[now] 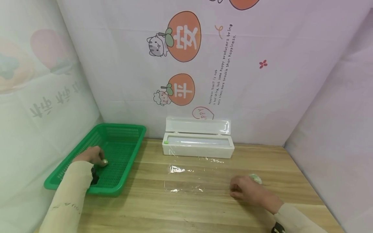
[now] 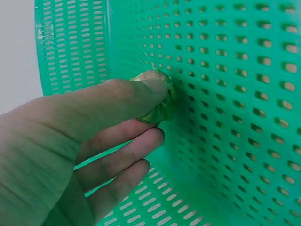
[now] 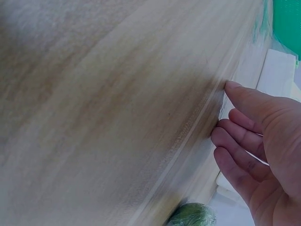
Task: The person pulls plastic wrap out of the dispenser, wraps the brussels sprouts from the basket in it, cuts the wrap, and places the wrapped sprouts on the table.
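Observation:
My left hand [image 1: 94, 155] reaches into the green basket [image 1: 138, 152]. Between thumb and fingers it pinches a small leafy green vegetable [image 2: 160, 110], pale at one end, close to the basket's perforated plastic. The index finger is mostly hidden behind the thumb. On the wooden table, my right hand [image 1: 247, 190] rests by the right edge of a sheet of clear plastic film [image 1: 186, 181]. Its thumb and fingers are loosely bent and apart in the right wrist view. Just beyond this hand lies a round green bundle in clear wrap [image 1: 255, 178].
A white film dispenser box [image 1: 198, 151] stands at the back of the table, its clear lid [image 1: 198, 126] raised against the printed cloth backdrop [image 1: 247, 97]. Cloth walls close in the left and right sides. The film spreads from the box towards the front.

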`<state>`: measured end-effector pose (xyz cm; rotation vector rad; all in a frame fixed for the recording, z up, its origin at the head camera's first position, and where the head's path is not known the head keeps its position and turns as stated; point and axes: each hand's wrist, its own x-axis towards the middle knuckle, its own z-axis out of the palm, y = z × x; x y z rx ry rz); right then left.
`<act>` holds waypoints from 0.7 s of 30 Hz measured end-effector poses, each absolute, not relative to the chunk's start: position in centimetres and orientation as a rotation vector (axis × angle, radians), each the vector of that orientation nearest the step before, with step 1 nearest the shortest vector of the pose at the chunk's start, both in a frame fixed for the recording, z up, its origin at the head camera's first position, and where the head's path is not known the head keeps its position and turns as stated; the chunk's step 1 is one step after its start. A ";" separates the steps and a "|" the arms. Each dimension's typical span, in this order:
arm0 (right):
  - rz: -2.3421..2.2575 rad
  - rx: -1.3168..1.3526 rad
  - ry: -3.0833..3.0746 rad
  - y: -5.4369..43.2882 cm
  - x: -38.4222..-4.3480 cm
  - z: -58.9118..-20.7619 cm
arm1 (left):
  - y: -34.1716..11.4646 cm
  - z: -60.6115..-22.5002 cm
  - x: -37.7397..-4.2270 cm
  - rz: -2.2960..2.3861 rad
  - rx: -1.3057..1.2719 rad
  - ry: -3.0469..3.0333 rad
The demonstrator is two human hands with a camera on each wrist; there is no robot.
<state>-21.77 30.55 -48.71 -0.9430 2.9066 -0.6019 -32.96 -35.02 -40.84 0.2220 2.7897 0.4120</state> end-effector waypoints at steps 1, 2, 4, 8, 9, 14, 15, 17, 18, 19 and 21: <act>-0.598 -0.949 2.909 30.6 -21.8 -48.7 | -35.1 -40.8 -33.0 0.411 0.237 2.793; -0.593 -0.956 2.912 30.6 -21.8 -48.8 | -35.1 -40.8 -33.1 0.404 0.260 2.801; -0.589 -0.968 2.913 30.6 -21.8 -48.8 | -35.1 -40.7 -33.3 0.393 0.307 2.815; -0.594 -0.973 2.910 30.5 -21.8 -48.7 | -34.5 -40.0 -33.6 0.390 0.412 2.839; -0.597 -0.975 2.910 30.5 -21.7 -48.6 | -34.3 -39.8 -33.6 0.395 0.434 2.839; -0.586 -0.983 2.907 30.4 -21.7 -48.4 | -32.7 -38.4 -33.5 0.402 0.550 2.849; -0.581 -0.971 2.905 30.3 -21.7 -48.4 | -32.4 -38.2 -33.6 0.398 0.574 2.855; -0.570 -0.956 2.897 30.3 -21.7 -48.3 | -31.7 -37.6 -33.5 0.401 0.620 2.867; -0.565 -0.945 2.895 30.3 -21.7 -48.3 | -31.3 -37.2 -33.5 0.407 0.642 2.874; -0.563 -0.931 2.889 30.3 -21.7 -48.3 | -31.0 -36.9 -33.5 0.413 0.669 2.883; -0.559 -0.933 2.888 30.3 -21.7 -48.3 | -30.4 -36.3 -33.5 0.428 0.709 2.894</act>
